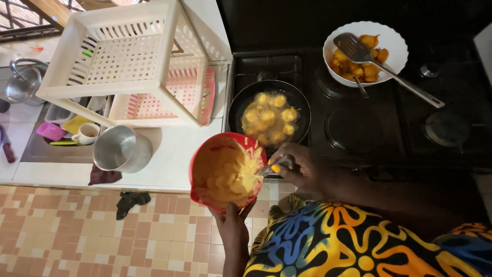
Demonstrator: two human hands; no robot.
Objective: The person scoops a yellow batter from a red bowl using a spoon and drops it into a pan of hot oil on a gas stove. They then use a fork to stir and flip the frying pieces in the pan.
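Right hand (pixel 299 165) has its fingers curled tight around the handle of a spoon (pixel 267 169), and the spoon's business end is down in the yellow batter (pixel 228 174). The left hand (pixel 233 218) grips the near rim of the red bowl (pixel 200 158) from below, fingers wrapped on the edge, holding it tipped up just in front of the stove (pixel 359 128).

Just beyond the bowl sits a black frying pan (pixel 241 105) on the stove's left burner, with golden pieces bubbling in oil. Farther back right there's a white bowl (pixel 394 43) of fried pieces with a metal spatula (pixel 382 66) resting across it. On the counter to the left are a steel pot (pixel 122 150) and a white plastic rack (pixel 128 61).
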